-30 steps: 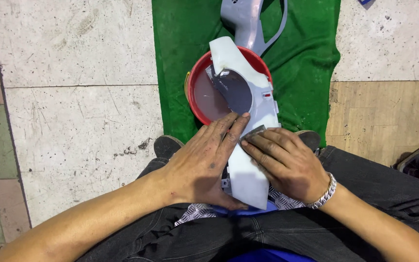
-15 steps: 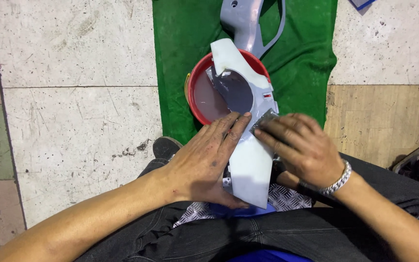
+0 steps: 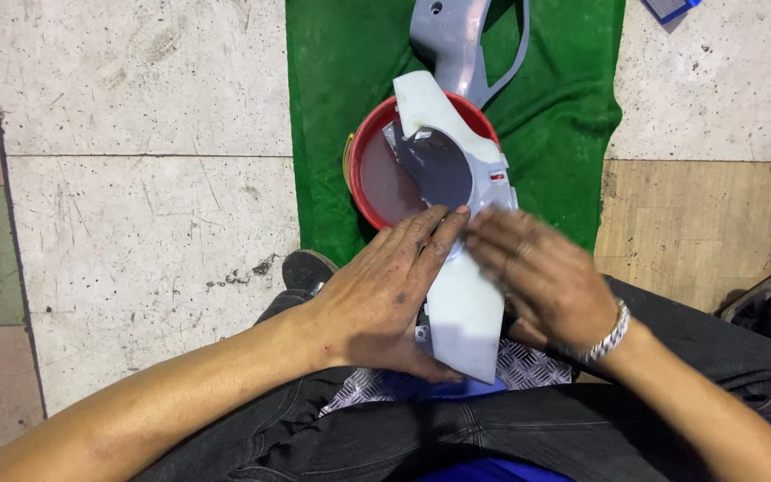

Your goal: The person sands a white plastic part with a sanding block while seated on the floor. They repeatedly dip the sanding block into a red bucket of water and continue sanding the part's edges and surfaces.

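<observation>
Over a red bowl (image 3: pixel 377 178), left hand (image 3: pixel 385 295) lies flat, pinning a grey panel (image 3: pixel 461 295); blurred right hand (image 3: pixel 542 281) rubs it, grip unclear

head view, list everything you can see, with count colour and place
white plastic panel: 1, white with a dark round opening, across the lap and over the bowl
red bowl: 1, red, murky liquid inside, on the mat
green mat: 1, green, on the tiled floor
grey plastic part: 1, grey, top of the mat
black shoe: 1, black, at the mat's near edge
left hand: 1, flat on the panel's left side
right hand: 1, blurred, on the panel's right edge, silver bracelet at the wrist
</observation>
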